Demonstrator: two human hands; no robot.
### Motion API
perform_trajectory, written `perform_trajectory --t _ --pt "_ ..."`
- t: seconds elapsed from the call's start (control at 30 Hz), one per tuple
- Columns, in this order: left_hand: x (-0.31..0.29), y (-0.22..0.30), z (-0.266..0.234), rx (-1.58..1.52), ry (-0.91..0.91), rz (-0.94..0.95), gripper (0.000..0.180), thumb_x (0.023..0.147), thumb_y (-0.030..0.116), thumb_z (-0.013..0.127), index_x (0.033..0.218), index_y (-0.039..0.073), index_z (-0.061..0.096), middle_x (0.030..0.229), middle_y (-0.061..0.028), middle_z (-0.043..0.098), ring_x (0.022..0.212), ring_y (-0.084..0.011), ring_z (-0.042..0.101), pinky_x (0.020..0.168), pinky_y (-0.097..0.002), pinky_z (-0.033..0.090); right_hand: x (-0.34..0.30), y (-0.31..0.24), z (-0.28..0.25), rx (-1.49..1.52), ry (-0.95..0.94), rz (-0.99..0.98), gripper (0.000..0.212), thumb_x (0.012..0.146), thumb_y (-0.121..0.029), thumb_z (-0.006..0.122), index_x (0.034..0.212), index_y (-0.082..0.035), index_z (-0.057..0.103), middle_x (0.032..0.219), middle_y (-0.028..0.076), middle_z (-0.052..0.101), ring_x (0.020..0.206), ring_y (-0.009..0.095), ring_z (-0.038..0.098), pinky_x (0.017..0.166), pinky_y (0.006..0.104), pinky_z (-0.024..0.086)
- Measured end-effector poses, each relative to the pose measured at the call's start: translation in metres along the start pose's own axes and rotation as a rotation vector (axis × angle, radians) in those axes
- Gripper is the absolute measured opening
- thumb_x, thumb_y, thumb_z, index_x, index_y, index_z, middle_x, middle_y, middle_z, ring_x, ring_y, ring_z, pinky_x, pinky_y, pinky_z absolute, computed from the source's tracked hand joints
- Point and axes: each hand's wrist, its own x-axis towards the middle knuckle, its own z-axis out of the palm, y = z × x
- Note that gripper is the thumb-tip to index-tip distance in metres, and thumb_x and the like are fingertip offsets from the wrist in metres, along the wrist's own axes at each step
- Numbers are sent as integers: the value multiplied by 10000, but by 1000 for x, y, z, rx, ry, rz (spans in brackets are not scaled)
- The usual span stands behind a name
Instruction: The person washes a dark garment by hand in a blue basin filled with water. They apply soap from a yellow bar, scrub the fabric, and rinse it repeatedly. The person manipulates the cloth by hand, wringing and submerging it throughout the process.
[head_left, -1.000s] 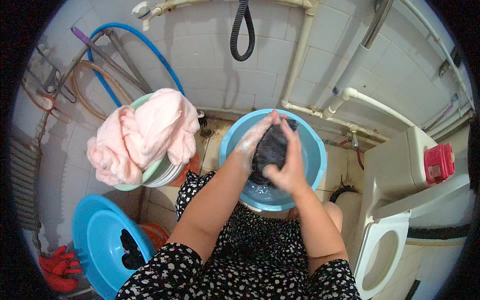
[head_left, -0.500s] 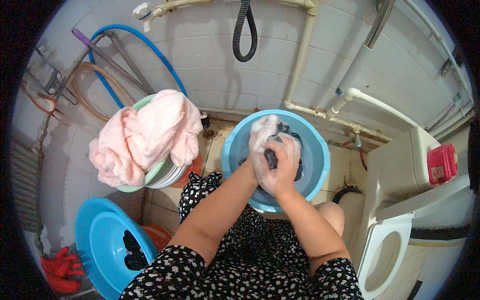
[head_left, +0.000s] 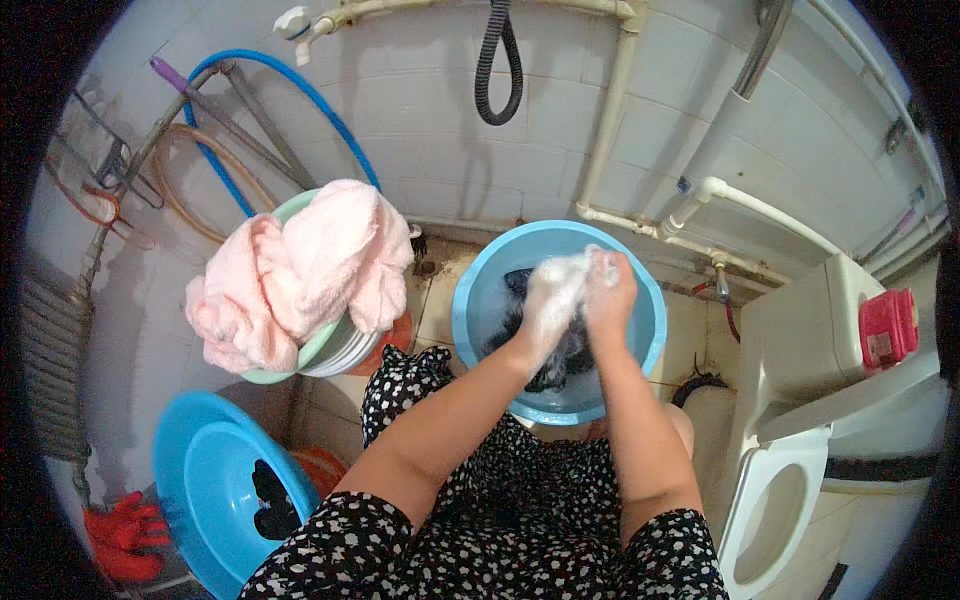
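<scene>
Dark wet cloth [head_left: 567, 362] lies in soapy water in a light blue basin [head_left: 487, 395] in front of me. My left hand [head_left: 552, 300], thick with white suds, is closed on part of the cloth. Right beside it, my right hand [head_left: 610, 290] is closed as well, its fingers curled in toward the left and foam on their tips. The hands meet over the far half of the basin, and some cloth shows between and below them. Suds and motion blur hide part of the fingers.
Left of the basin, a pink towel [head_left: 335, 250] is heaped on a pale green tub [head_left: 268, 377]. Nearer stands a larger blue basin [head_left: 205, 480] with black cloth inside. Red gloves [head_left: 128, 535] hang at far left. To the right is a white toilet [head_left: 775, 510].
Both hands have slid a little right and are no longer wrapped over each other; the right hand has moved farther away. More of the dark cloth shows below them.
</scene>
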Motion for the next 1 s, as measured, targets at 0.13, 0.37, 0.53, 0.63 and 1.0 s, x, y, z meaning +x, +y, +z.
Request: perform_trajectory --t 0.13,0.37,0.53,0.63,1.0 --pt "3 -10 -2 135 -202 -71 254 921 221 494 894 1 616 878 -48 622 760 -121 557 680 -290 451 35 70 -16 36 21 35 250 823 -270 653 886 -39 582 775 118 622 726 227 579 710 349 460" --pt "33 -36 -45 1117 172 59 266 851 248 517 948 2 551 910 -208 586 879 -376 569 811 -439 447 23 71 -22 -367 -152 -113 593 706 -382 713 1150 -49 502 1121 174 525 1042 324 495 899 405 381" --pt "-8 -25 -35 1531 -301 -393 716 769 314 601 1403 211 286 1472 -200 158 1331 -426 196 1022 -600 247 -7 78 -30 -1084 -963 131 1193 560 -566 760 1461 -235 51 1508 168 56 1380 367 101 1016 668 87" --pt "-10 -48 -34 1631 -341 -484 760 789 386 580 1437 293 194 1512 -142 38 1369 -415 76 1047 -632 131 -23 86 -14 -1213 -926 87 1111 633 -504 733 1461 -246 40 1511 155 60 1377 369 115 1001 674 154" --pt "-2 -127 -77 1596 -521 -561 714 773 453 547 1391 168 331 1419 -168 325 1319 -330 295 1083 -455 207 -15 179 22 -1186 -1091 301 390 868 -208 411 1222 -101 537 1203 173 557 1114 334 540 961 430 396"
